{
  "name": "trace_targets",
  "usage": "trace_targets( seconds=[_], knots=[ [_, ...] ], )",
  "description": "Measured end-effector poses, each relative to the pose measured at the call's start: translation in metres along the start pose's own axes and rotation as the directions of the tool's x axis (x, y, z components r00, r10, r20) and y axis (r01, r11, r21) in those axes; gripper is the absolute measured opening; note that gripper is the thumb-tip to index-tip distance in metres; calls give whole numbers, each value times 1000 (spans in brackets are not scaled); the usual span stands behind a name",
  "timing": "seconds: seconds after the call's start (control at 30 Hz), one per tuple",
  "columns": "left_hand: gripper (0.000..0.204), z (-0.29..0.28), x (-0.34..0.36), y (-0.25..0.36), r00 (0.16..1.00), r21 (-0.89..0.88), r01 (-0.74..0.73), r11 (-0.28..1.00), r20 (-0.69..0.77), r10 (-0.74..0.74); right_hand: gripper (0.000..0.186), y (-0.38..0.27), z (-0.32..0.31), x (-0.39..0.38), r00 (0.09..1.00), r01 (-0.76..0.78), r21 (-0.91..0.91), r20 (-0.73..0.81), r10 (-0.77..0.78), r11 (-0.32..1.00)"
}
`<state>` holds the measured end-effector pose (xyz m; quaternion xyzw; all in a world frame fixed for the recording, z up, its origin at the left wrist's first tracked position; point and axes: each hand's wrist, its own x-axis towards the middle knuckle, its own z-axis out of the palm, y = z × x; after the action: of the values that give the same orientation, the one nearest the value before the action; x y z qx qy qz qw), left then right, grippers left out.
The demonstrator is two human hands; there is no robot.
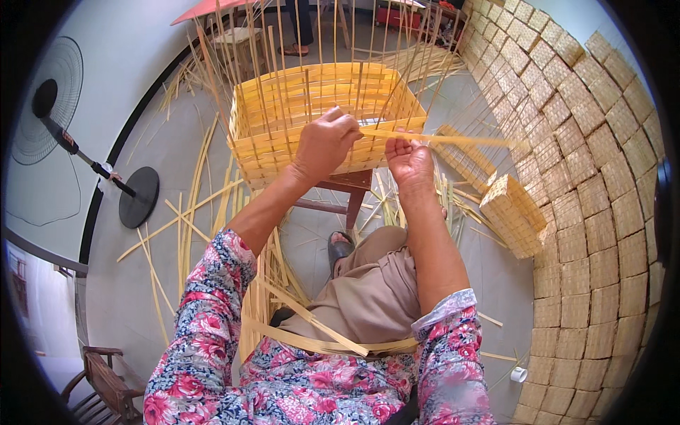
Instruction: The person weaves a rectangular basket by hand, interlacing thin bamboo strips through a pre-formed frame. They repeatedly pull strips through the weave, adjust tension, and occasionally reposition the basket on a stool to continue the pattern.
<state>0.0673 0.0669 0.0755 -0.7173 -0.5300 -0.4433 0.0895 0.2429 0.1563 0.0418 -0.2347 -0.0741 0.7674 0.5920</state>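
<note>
A rectangular basket of yellow woven strips (pixel 273 95), tall upright stakes rising from it, rests on a reddish wooden stool (pixel 354 188). At its near wall my left hand (pixel 326 142) has its fingers bent and pinched on a flat yellow strip (pixel 467 139), which stretches out rightward, its far end blurred. My right hand (pixel 409 159) is palm up just below the strip at the basket's right front, fingers curled up at it. Loose long strips (pixel 297 312) lie across my lap.
Loose strips (pixel 191 219) litter the floor. A standing fan (pixel 49 99) is on the left, a wooden chair (pixel 99 386) lower left. Woven pieces (pixel 588 205) are stacked along the right, near a woven box (pixel 513 212) and white cup (pixel 518 374). Another person's leg (pixel 301 28) stands beyond the basket.
</note>
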Motion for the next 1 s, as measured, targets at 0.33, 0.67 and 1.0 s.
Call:
trace_targets(
  seconds=[0.33, 0.67, 1.0],
  knots=[
    [12, -19, 6, -6, 995, -365, 75, 928, 89, -45, 42, 30, 43, -37, 747, 573, -574, 659, -85, 585],
    [10, -11, 1, -18, 989, -379, 145, 914, 62, -131, 16, 19, 32, -48, 948, 223, -521, 311, -60, 824],
    [4, 13, 13, -9, 994, 138, 107, 985, -53, -101, 24, 32, 23, -69, 906, 342, -629, 418, -66, 698]
  ],
)
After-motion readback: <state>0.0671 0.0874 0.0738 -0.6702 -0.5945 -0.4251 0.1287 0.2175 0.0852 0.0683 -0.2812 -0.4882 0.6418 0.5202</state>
